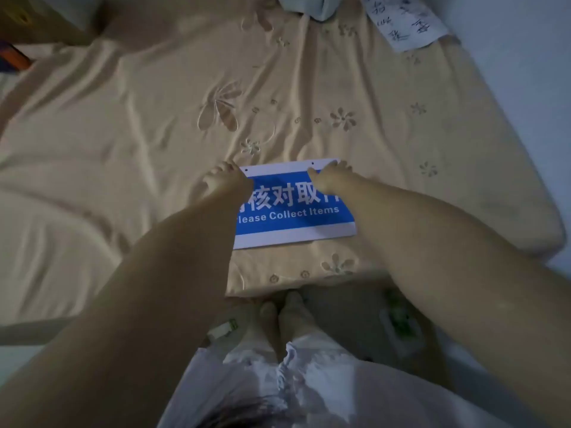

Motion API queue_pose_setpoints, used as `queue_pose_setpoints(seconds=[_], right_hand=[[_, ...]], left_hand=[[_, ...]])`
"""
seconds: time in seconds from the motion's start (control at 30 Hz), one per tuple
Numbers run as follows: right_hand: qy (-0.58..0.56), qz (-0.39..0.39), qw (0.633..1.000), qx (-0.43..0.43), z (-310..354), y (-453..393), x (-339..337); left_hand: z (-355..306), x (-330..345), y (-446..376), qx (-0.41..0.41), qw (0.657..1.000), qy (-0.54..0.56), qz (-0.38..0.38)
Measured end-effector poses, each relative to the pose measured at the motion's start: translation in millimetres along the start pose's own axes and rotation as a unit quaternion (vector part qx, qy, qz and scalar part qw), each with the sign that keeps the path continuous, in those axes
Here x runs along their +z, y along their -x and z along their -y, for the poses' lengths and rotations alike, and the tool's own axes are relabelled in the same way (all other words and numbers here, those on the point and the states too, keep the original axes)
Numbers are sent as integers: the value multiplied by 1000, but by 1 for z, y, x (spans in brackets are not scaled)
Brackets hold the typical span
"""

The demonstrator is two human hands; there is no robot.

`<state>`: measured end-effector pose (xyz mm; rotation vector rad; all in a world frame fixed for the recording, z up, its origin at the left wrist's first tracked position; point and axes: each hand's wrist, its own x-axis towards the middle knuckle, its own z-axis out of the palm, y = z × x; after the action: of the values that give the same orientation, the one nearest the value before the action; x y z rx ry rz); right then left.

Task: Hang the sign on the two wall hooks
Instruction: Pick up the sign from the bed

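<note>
Head view: a blue and white sign (293,208) lies flat on a bed covered by a tan sheet (139,125) with embroidered flowers. The sign reads "Please Collect Items" under large white characters, and two small holes show along its white top strip. Both bare arms reach down to it. The left hand (225,180) grips the sign's upper left corner, its fingers (227,166) curled over the edge with the tips on the sheet side. The right hand (329,177) grips the upper right corner, its fingers (343,165) hooked over the top edge and the thumb pressed on the sign's face. One hole sits just beside the left fingers, the other just beside the right thumb. Well beyond the right fingers, at the bed's far corner, lies a white paper (404,23) with handwritten characters. Below the hands, bare feet (287,313) stand on the floor against the bed's edge.
</note>
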<state>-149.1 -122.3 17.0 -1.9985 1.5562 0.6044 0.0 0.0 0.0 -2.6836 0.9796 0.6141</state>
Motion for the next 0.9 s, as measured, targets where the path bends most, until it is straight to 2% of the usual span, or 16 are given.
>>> queue_pose_setpoints(seconds=[0.1, 0.27, 0.47, 0.6, 0.7, 0.77, 0.9], right_hand=[[-4, -13, 999, 46, -8, -3, 5], [-40, -31, 995, 81, -21, -10, 17], [-134, -83, 983, 92, -29, -17, 25], [-190, -83, 975, 80, -48, -18, 25], [-352, -62, 933, 39, -58, -19, 31], [-404, -78, 911, 14, -61, -19, 33], [-458, -63, 886, -41, -69, -15, 32]], left_hand=[[4, 7, 6, -75, 997, 8, 12], [10, 27, 9, -164, 979, 120, 23], [22, 46, 3, -233, 921, 312, 23], [27, 53, 2, -233, 904, 358, 2], [29, 57, 6, -217, 894, 392, 3], [29, 59, 10, -195, 884, 424, -11], [24, 55, 22, -149, 832, 529, -83]])
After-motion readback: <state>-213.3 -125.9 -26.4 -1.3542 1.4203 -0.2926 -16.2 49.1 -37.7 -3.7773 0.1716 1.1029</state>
